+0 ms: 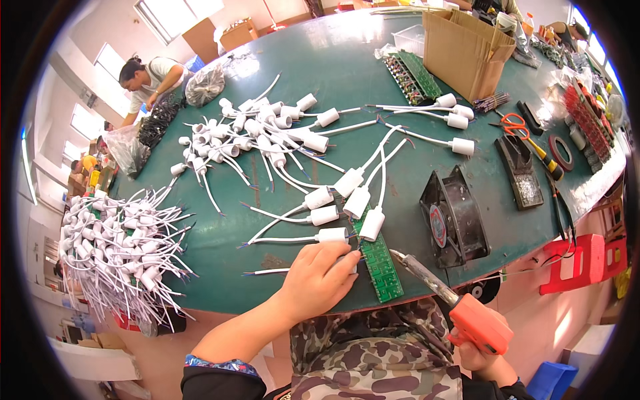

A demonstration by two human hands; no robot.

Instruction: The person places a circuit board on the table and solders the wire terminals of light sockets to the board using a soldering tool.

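A narrow green circuit board (385, 275) lies at the table's near edge, with white lamp sockets (372, 224) on wires attached or lying along its upper part. My left hand (317, 279) is closed, its fingers pinched round a white lamp socket with a white cable (270, 271) sticking out to the left; the hand mostly covers that socket. The fingertips are beside the board's left edge. My right hand (472, 353) grips the orange handle of a soldering iron (427, 277). Its tip is by the right edge of the board; whether it touches cannot be made out.
A black fan (455, 217) stands right of the board. Loose white sockets (253, 127) are heaped beyond, with another big pile (120, 243) at left. Scissors (515, 125), a black soldering stand (519, 172), a cardboard box (463, 53) lie farther right. A person (157, 80) works across the table.
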